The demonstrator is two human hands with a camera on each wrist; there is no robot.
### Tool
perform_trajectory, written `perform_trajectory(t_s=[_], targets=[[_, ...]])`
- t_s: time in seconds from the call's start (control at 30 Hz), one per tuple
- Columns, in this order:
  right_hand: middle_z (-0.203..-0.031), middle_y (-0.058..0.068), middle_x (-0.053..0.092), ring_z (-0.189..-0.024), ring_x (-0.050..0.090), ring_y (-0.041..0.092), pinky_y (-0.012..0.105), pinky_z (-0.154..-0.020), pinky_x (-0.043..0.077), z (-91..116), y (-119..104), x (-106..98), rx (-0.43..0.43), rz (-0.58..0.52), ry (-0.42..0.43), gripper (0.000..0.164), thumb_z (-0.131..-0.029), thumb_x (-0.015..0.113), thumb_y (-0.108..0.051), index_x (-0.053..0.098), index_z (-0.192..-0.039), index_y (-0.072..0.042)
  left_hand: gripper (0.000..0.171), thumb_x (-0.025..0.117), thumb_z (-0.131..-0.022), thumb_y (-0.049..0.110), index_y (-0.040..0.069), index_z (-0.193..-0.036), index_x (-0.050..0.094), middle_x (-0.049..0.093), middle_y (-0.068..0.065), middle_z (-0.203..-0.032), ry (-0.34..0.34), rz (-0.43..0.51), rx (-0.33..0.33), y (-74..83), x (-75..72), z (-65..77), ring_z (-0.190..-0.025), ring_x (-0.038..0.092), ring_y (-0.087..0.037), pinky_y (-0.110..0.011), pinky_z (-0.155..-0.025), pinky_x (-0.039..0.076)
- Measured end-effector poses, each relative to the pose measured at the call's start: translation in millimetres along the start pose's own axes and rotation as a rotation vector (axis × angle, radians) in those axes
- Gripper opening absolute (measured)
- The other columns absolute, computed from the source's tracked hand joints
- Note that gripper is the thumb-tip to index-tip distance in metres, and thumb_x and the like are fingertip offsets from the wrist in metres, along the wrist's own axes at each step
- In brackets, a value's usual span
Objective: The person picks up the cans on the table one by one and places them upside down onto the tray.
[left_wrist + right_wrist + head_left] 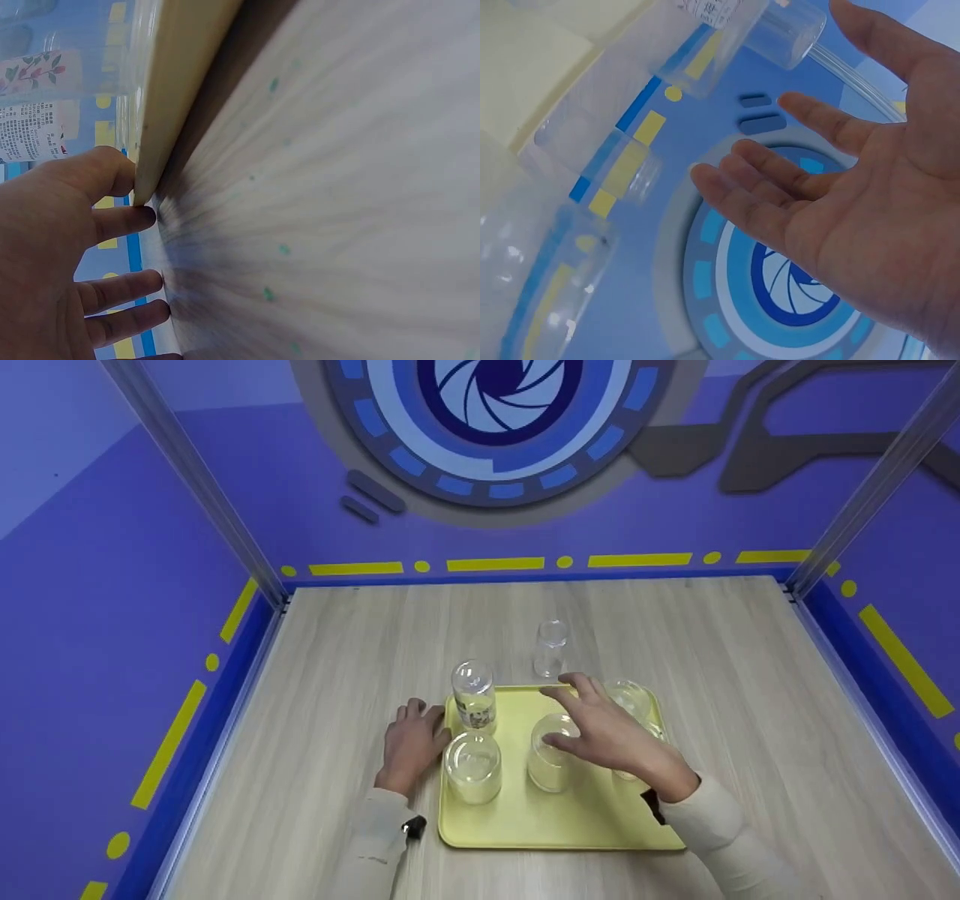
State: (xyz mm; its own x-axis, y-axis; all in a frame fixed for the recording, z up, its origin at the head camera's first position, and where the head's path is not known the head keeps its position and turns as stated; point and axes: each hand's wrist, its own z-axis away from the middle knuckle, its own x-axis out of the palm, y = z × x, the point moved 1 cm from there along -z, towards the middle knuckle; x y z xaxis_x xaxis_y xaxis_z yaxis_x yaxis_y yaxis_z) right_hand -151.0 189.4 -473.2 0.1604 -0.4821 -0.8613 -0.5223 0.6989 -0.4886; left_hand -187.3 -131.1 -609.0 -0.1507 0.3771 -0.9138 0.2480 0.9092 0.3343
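A yellow tray (pixel 525 831) lies on the table with several clear glasses on it. My left hand (pixel 414 744) is at the tray's left edge; in the left wrist view its thumb (pixel 112 169) touches the rim and its fingers reach down to the tabletop. Above the tray hovers my right hand (pixel 611 735), fingers spread and nothing in its grasp. Below its thumb stands a wide clear glass (pixel 547 772). Near the left rim are another wide glass (pixel 474 772) and a taller glass with a printed label (pixel 475 705).
Behind the tray, a slim clear glass (pixel 551 651) stands on the wooden table (pixel 337 660). More glassware, including a glass (pixel 631 699) at the tray's right back, is partly hidden by my right hand. Blue-purple panels (pixel 247 510) enclose the table's back and sides.
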Motion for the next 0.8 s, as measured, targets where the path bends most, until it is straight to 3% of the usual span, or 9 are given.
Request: perform_trajectory(t_s=[0.53,0.8], targets=[[-0.147,0.029,0.047,-0.135,0.046,0.048,0.063,-0.101,0.049,-19.3,8.1,-19.5,-0.012,0.02,0.065,0.063,-0.094,0.082,-0.019,0.055,-0.147,-0.001,0.041,0.074,-0.093,0.027,0.008,-0.129,0.074,0.059,-0.024,-0.124,-0.011,0.02,-0.016,0.4,-0.8,0.6,-0.109,0.057,-0.041,-0.056,-0.075,0.055],[-0.149,0.029,0.045,-0.138,0.045,0.047,0.063,-0.103,0.048,-27.4,11.0,-23.7,0.007,0.008,0.052,0.065,-0.095,0.081,-0.021,0.053,-0.15,0.0,0.04,0.074,-0.092,0.028,0.009,-0.128,0.075,0.059,-0.022,-0.124,-0.008,0.022,-0.03,0.3,-0.9,0.5,-0.109,0.057,-0.04,-0.055,-0.077,0.055]])
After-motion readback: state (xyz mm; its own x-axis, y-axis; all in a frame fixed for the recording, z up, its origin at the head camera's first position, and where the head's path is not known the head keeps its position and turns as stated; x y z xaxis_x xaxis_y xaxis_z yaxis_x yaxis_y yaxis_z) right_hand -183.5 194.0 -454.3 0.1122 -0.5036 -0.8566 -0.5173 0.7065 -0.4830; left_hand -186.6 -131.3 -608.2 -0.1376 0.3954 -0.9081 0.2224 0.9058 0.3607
